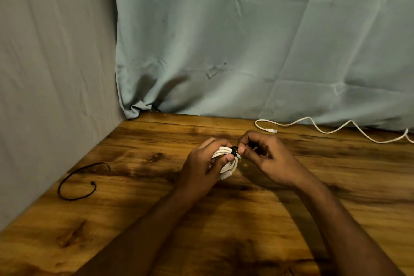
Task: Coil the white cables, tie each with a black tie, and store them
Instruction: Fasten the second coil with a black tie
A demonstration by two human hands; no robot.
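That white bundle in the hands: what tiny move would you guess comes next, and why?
Probably the right hand pulls the black tie snug. The left hand grips the coiled white cable, and the tie already wraps it, pinched by the right fingertips.

My wooden table (134, 219) meets a grey cloth (51, 74) on my left and a creased pale blue-green curtain (246, 40) behind

Left hand (202, 163) grip curled round coil; right hand (262, 154) fingertips pinching, forearms converging
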